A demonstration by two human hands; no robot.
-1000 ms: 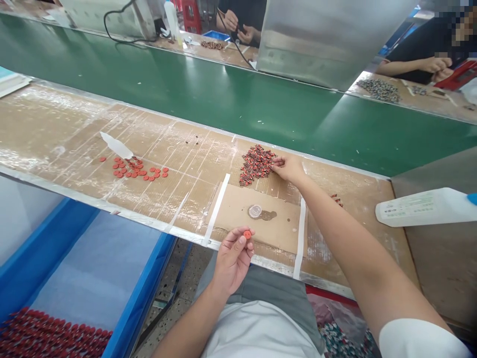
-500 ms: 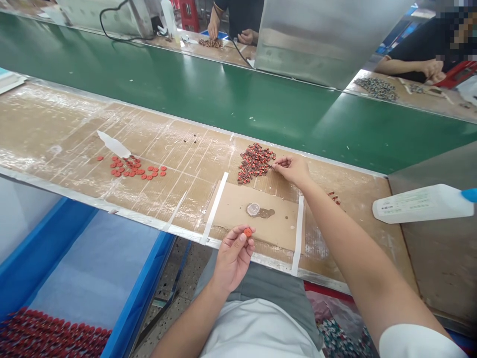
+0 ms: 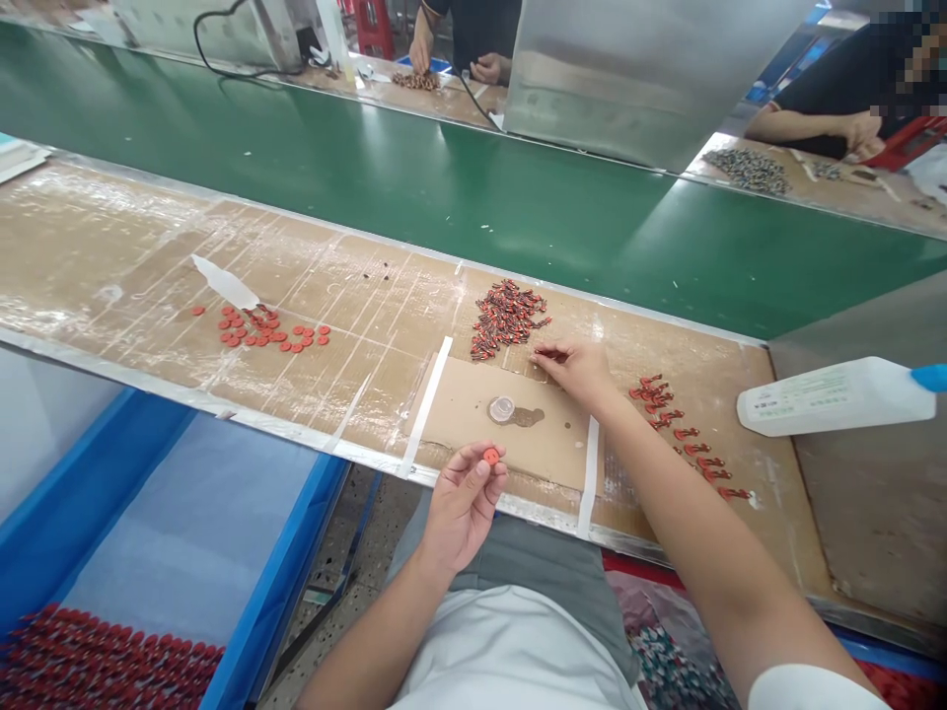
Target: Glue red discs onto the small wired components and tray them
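Between thumb and fingers, my left hand pinches a small round red disc with dark spots on its face, just above the bench's front edge. My right hand is pinched at the near right side of a heap of small red-and-black parts; whatever sits at its fingertips is too small to make out. Below it lies a cardboard pad taped to the bench, carrying a small clear round dish beside a wet stain. Loose red discs lie farther left.
Red assembled pieces stand in a row right of my forearm, near a white bottle with a blue cap lying on its side. A green conveyor belt runs behind. A blue-framed tray sits low at left. Co-workers' hands are across the belt.
My right hand has drawn back from the heap, toward me. The row of red pieces at right now shows more beside my forearm. My left hand keeps holding the disc.
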